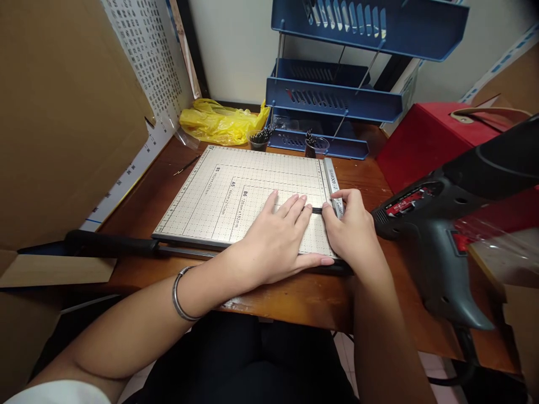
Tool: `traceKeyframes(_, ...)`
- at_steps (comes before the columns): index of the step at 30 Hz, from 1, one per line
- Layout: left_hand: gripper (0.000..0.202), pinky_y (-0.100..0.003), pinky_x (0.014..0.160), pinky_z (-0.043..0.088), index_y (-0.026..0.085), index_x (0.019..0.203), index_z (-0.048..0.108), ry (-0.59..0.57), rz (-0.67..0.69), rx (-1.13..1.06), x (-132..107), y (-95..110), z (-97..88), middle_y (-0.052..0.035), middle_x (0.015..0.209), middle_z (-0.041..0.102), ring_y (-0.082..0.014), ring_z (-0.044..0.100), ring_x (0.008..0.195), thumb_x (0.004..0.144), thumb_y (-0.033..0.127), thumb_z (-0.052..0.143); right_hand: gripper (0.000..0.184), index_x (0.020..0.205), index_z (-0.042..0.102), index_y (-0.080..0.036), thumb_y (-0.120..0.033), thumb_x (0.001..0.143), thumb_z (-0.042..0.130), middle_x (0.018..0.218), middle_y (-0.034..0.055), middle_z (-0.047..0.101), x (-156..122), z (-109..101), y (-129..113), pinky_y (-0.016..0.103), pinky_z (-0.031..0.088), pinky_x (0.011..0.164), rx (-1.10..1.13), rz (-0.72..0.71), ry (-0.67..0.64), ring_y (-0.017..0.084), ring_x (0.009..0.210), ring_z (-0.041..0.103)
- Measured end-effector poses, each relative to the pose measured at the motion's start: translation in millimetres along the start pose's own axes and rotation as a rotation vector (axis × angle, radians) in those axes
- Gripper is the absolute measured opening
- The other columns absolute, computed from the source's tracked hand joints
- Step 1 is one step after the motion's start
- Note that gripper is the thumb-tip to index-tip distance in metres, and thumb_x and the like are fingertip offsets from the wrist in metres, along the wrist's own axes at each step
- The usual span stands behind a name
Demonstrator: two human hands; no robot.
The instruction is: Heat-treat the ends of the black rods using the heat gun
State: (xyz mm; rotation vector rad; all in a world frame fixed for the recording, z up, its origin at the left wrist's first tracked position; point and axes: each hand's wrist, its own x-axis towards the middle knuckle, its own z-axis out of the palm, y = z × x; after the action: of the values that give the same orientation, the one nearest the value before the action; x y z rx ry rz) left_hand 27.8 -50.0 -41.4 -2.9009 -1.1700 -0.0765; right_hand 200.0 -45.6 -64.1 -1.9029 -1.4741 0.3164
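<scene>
A cream paper cutter [197, 202] printed with a grid and size marks lies on the wooden table. My left hand [278, 235] rests flat on its board, fingers stretched out and thumb pointing right. Between its fingertips and my right hand shows a short bundle of thin black strands [317, 210]. My right hand [351, 224] pinches the bundle's right end beside the cutter's metal edge ruler [330, 174]. The cutter's black-handled arm [113, 244] lies low along the near side. Part of the bundle is hidden under my fingers.
Two clear cups, a left cup [257, 140] and a right cup [314, 147], hold black strands behind the cutter. A grey heat gun [438, 224] stands close on the right, before a red box [438, 134]. Behind are a yellow bag [223, 123] and blue tray rack [337, 98]; cardboard [63, 112] walls the left.
</scene>
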Motion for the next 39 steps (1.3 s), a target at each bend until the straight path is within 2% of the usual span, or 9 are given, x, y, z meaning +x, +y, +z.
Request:
traceKeyframes(7, 0.104, -0.06, 0.128, 0.015, -0.002, 0.159, 0.031, -0.002, 0.001, -0.004, 0, -1, -0.9, -0.0244, 0.167, 0.026, -0.0351, 0.026, 0.158, 0.097, 0.081, 0.022, 0.029, 0.11, 0.054, -0.022, -0.042, 0.091, 0.058, 0.116, 0.0142, 0.07, 2, 0, 1, 0.046, 0.049, 0.09, 0.067, 0.034, 0.03, 0.032, 0.106, 0.066)
traceKeyframes(9, 0.104, -0.061, 0.128, 0.015, -0.002, 0.159, 0.031, -0.009, -0.001, -0.005, 0, -1, -1.4, -0.0246, 0.167, 0.026, -0.0352, 0.026, 0.158, 0.097, 0.081, 0.022, 0.032, 0.11, 0.055, -0.021, -0.048, 0.092, 0.058, 0.118, 0.0146, 0.07, 1, -4, 1, 0.046, 0.05, 0.094, 0.174, 0.036, 0.125, 0.029, 0.106, 0.067)
traceKeyframes(13, 0.103, -0.062, 0.128, 0.014, -0.002, 0.16, 0.029, -0.022, 0.001, -0.009, 0, -1, -1.6, -0.0245, 0.168, 0.025, -0.0357, 0.026, 0.158, 0.097, 0.08, 0.023, 0.031, 0.108, 0.059, -0.019, -0.047, 0.095, 0.06, 0.113, 0.0132, 0.07, -10, -24, 2, 0.044, 0.053, 0.096, 0.306, -0.05, 0.436, 0.025, 0.104, 0.068)
traceKeyframes(15, 0.103, -0.062, 0.128, 0.014, -0.001, 0.16, 0.028, -0.024, 0.003, -0.008, 0, -1, -1.1, -0.0243, 0.168, 0.024, -0.0358, 0.026, 0.158, 0.097, 0.08, 0.023, 0.03, 0.108, 0.059, -0.02, -0.045, 0.093, 0.064, 0.114, 0.0122, 0.07, -16, -32, 5, 0.043, 0.054, 0.097, 0.346, -0.071, 0.487, 0.024, 0.105, 0.069)
traceKeyframes(19, 0.104, -0.061, 0.128, 0.013, -0.001, 0.161, 0.027, -0.029, 0.004, -0.005, 1, -1, -0.5, -0.0239, 0.169, 0.024, -0.0356, 0.024, 0.158, 0.097, 0.081, 0.022, 0.04, 0.114, 0.058, -0.021, -0.046, 0.086, 0.07, 0.122, 0.0127, 0.069, -21, -31, 12, 0.047, 0.054, 0.097, 0.297, -0.038, 0.363, 0.027, 0.111, 0.068)
traceKeyframes(23, 0.104, -0.061, 0.128, 0.013, -0.001, 0.161, 0.027, -0.041, 0.0, 0.003, 1, 0, -1.4, -0.0244, 0.169, 0.024, -0.0356, 0.024, 0.159, 0.097, 0.081, 0.02, 0.053, 0.133, 0.053, -0.019, -0.051, 0.091, 0.06, 0.139, 0.018, 0.062, -16, -17, 9, 0.056, 0.048, 0.104, 0.087, 0.014, 0.013, 0.035, 0.122, 0.063)
traceKeyframes(25, 0.104, -0.062, 0.128, 0.013, -0.001, 0.161, 0.028, -0.04, 0.002, 0.0, 1, 0, -1.6, -0.0245, 0.168, 0.025, -0.0357, 0.024, 0.158, 0.097, 0.081, 0.017, 0.055, 0.14, 0.049, -0.02, -0.051, 0.095, 0.053, 0.141, 0.0177, 0.061, -14, -13, 5, 0.057, 0.046, 0.106, 0.03, 0.015, -0.087, 0.037, 0.127, 0.061)
traceKeyframes(32, 0.106, -0.061, 0.128, 0.012, -0.001, 0.16, 0.029, -0.022, 0.004, -0.002, -1, -2, 1.3, -0.024, 0.168, 0.026, -0.035, 0.023, 0.159, 0.096, 0.081, 0.009, 0.057, 0.148, 0.04, -0.021, -0.051, 0.1, 0.041, 0.131, 0.0198, 0.067, -12, -13, -3, 0.06, 0.048, 0.096, -0.152, 0.063, -0.179, 0.044, 0.115, 0.066)
traceKeyframes(39, 0.106, -0.062, 0.128, 0.012, -0.001, 0.16, 0.029, -0.029, 0.004, 0.0, 1, -2, 0.7, -0.0242, 0.168, 0.025, -0.0354, 0.024, 0.159, 0.096, 0.081, 0.011, 0.055, 0.146, 0.042, -0.021, -0.05, 0.1, 0.038, 0.131, 0.0204, 0.066, -12, -15, -3, 0.06, 0.048, 0.094, -0.164, 0.101, -0.195, 0.045, 0.114, 0.065)
